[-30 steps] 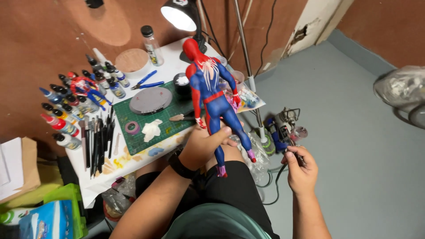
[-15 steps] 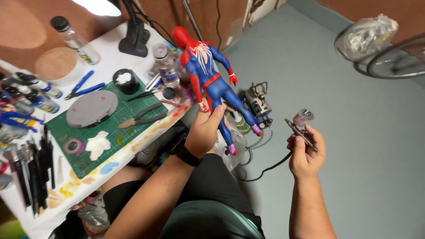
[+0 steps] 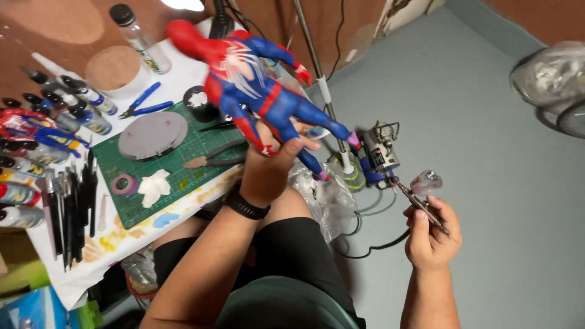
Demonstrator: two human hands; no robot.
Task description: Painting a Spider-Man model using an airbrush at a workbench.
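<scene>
My left hand (image 3: 271, 167) grips a red and blue superhero figure (image 3: 253, 79) by its legs and holds it tilted over the table's right edge. A black watch sits on that wrist. Off to the right, above the grey floor, my right hand (image 3: 429, 234) holds a thin metal airbrush (image 3: 420, 195) with a small clear cup on top; a dark hose hangs from it. The figure's head points up and left, towards the lamp.
A green cutting mat (image 3: 201, 155) carries a grey round disc (image 3: 152, 135), a white rag, pliers and blue-handled cutters (image 3: 143, 105). Paint bottles (image 3: 73, 106) and brushes (image 3: 70, 210) line the left side. A small compressor (image 3: 378, 152) stands on the floor.
The figure has swung up and left, nearer the table and lamp. My right hand with the airbrush has stayed low at the right. The view has shifted closer.
</scene>
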